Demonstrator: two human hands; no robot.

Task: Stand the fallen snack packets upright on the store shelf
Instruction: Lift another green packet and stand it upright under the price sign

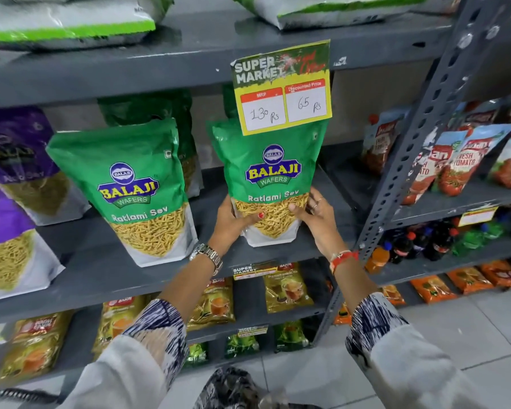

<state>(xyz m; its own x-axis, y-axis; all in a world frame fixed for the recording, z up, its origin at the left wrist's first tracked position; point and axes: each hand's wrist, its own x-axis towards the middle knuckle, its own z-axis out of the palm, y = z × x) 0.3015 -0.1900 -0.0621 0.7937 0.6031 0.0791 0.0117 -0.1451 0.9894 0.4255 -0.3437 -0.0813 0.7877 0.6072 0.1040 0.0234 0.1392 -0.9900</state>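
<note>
I hold a green Ratlami Sev packet (270, 184) between both my hands, gripping it low, at the clear window where the yellow sev shows. My left hand (232, 221) wraps the packet's lower left side, thumb across the front with its red nail on the window, the other fingers hidden behind. My right hand (314, 215) cups the lower right side, thumb pressed on the front and fingers curled round the edge, rings showing. Both hands are closed on the packet, not spread.

The packet stands upright, its white base on or just above the grey shelf (101, 270); I cannot tell which. It sits toward the right end of that shelf, set back from the front edge, near the slotted upright post (419, 134). Its top is partly covered by the price card (282, 87) hanging from the edge of the shelf above.

To the left, well apart from my hands, a second green packet (127, 187) stands upright nearer the front edge, leaning slightly. Behind it a third green packet (157, 113) stands at the back. Purple packets (15, 178) crowd the left end of the shelf.

A metal watch (208, 256) is on my left wrist, an orange thread band (342, 259) on my right.
</note>
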